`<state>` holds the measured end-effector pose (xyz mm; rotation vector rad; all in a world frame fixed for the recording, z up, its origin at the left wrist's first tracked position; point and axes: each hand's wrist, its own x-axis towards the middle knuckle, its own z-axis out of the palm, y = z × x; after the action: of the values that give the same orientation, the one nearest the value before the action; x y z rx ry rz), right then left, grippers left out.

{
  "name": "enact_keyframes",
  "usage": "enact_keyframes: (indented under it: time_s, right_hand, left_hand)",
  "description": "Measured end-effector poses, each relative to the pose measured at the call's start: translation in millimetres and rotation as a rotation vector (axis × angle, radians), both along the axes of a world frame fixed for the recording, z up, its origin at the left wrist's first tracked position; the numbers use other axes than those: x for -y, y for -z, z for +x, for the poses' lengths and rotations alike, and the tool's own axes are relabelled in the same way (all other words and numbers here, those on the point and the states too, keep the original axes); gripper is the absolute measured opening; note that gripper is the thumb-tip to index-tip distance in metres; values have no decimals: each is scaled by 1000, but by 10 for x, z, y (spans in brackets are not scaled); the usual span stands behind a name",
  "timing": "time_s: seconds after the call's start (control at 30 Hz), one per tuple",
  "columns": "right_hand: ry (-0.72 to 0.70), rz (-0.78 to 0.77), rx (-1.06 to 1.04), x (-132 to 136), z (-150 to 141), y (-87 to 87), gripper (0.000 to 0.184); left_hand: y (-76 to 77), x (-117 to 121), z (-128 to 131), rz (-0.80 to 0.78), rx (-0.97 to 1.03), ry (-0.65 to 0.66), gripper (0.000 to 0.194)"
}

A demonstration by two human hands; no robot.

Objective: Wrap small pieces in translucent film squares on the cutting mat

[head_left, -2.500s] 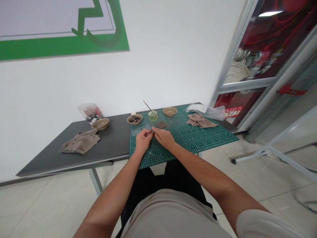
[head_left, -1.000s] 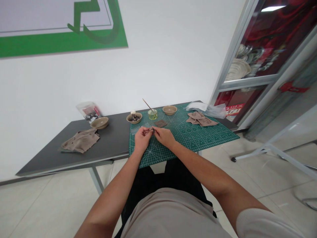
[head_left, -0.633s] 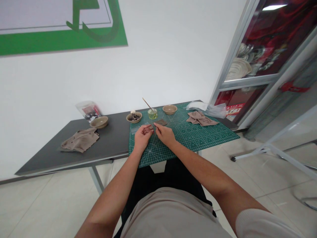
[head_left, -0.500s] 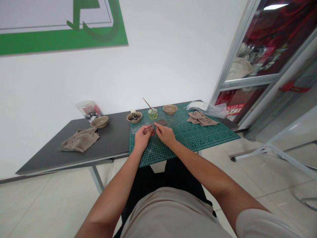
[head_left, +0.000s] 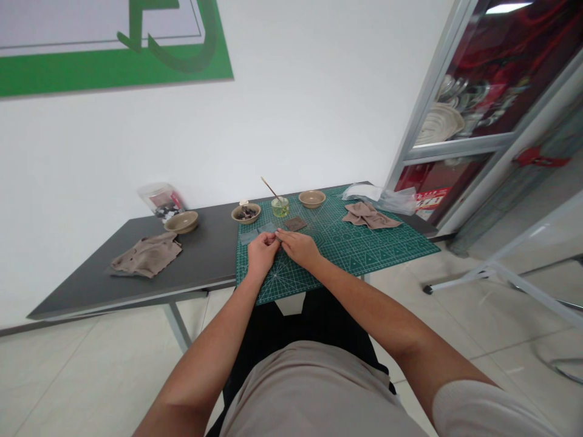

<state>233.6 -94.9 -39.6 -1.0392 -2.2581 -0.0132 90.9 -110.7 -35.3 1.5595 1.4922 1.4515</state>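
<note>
The left hand [head_left: 261,255] and right hand [head_left: 298,247] meet over the green mat [head_left: 359,249], fingertips touching. The left grip looks closed in a pinch on a small grey piece [head_left: 277,237]. The right fingers press up close to it, but I cannot tell if that grip holds it too. Two hands so near each other probably help keep such a tiny thing steady. The mat may be there to save the top of the bench [head_left: 209,240].

A flat brown square [head_left: 295,224] lies just past the fingers, so it is likely easy to reach. Behind it, a little glass cup [head_left: 280,208] has a thin stick [head_left: 269,187] leaning in it, maybe so its top is easy to grab. A bowl [head_left: 246,221] of dark bits stands near the cup, away from the busy fingers.

Some things are hard to see. The fingers hide most of the grey piece, so its shape is a puzzle. A see-through flat thing [head_left: 248,237] goes behind the left hand, and I cannot tell where it ends. The dark bits are too small to name. The cup's side blurs the low end of the stick.
</note>
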Motion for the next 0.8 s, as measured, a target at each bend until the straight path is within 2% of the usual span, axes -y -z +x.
enact_keyframes:
  time_s: [0.3,0.57,0.8]
  right_hand:
    - [140,-87,-38,11,12,-40,37]
    - [-7,-7,0,-19,-1,33,39]
    - [103,-73,-42,-11,7,4,38]
  left_hand:
    - [54,-32,-37,73,-24,3,14]
    - [3,-19,-27,24,-111,4,12]
    - [82,-52,-37,39,34,30,19]
